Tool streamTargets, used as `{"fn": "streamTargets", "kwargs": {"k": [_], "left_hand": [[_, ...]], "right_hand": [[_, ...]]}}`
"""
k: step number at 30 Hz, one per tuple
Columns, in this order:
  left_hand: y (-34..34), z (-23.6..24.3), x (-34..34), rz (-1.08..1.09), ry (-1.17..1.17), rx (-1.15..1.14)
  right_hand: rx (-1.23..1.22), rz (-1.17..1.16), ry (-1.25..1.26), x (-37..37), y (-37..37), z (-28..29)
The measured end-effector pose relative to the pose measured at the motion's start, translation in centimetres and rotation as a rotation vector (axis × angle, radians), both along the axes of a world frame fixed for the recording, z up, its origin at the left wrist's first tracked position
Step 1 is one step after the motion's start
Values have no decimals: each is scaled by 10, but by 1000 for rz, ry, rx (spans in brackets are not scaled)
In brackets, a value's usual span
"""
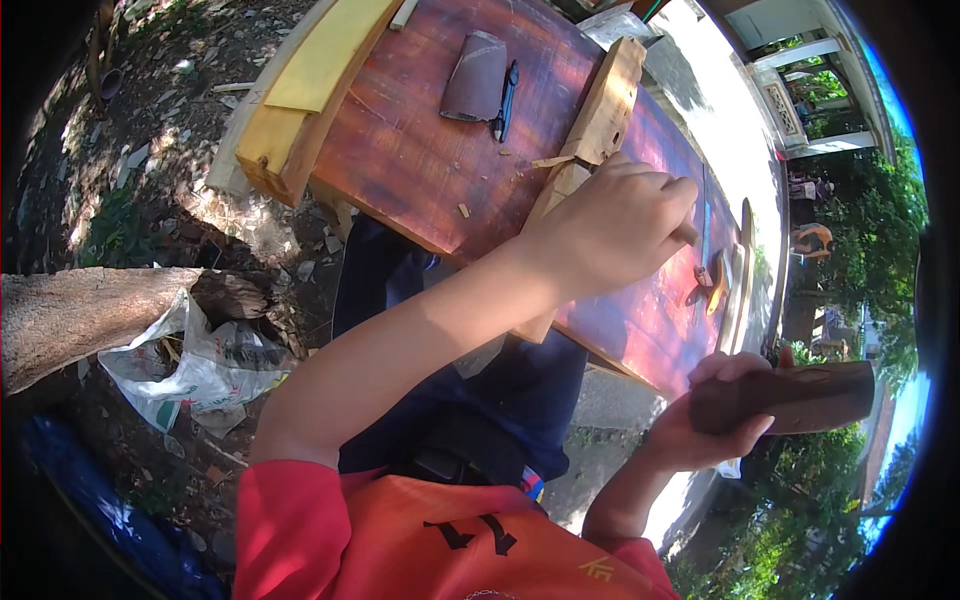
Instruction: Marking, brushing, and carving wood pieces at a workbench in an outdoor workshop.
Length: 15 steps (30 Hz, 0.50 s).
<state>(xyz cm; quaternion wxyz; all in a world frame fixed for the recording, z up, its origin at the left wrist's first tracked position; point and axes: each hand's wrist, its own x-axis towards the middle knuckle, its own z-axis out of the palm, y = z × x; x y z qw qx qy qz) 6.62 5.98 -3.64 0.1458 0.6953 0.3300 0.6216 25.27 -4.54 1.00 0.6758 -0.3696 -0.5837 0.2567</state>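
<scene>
My left hand (625, 225) is closed in a fist over a light wooden beam (606, 105) that lies across the reddish table. A small brown end shows by its fingers; what it belongs to is hidden. Just beside the fist, the beam has a cut notch with a thin splinter (552, 161) sticking out. Off to the right, past the table's edge, my right hand (700, 420) grips a dark brown wooden block (815, 398), its thumb along the near side. The block is held apart from the beam.
On the wooden table (410, 150) lie a brown sheet (474, 75), a dark pen-like tool (506, 100) and wood chips. Tools with orange parts (717, 285) rest at its right. Planks (330, 60) line its left edge. A log (100, 315) and white sack (205, 375) are at left.
</scene>
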Motion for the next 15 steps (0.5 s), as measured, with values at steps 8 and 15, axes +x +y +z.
{"fn": "streamTargets", "kwargs": {"k": [8,15], "left_hand": [[0,0,0,24,10,25],[1,-10,0,85,61,15]], "right_hand": [[-179,-61,-177,-12,0,7],[-317,2,-379,-27,1,4]]}}
